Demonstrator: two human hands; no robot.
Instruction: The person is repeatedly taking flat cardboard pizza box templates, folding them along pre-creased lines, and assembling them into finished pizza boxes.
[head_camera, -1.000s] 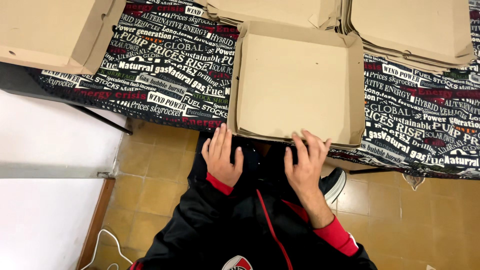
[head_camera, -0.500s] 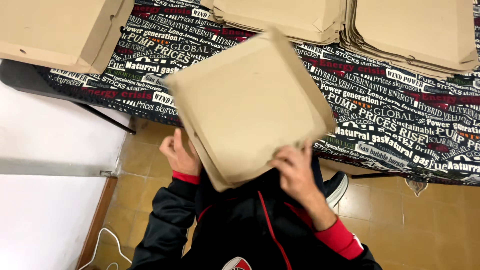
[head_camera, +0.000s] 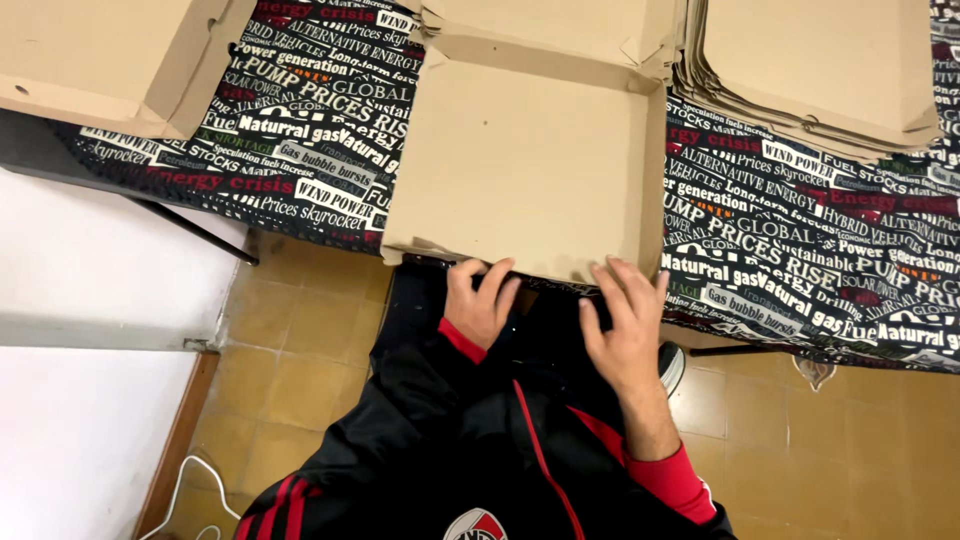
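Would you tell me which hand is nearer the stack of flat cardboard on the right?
Right hand, at the open box's near edge below the stack; left hand lies farther left.

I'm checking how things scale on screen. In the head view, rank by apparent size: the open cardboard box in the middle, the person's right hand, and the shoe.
1. Open cardboard box, largest.
2. Right hand.
3. Shoe, smallest, though mostly hidden.
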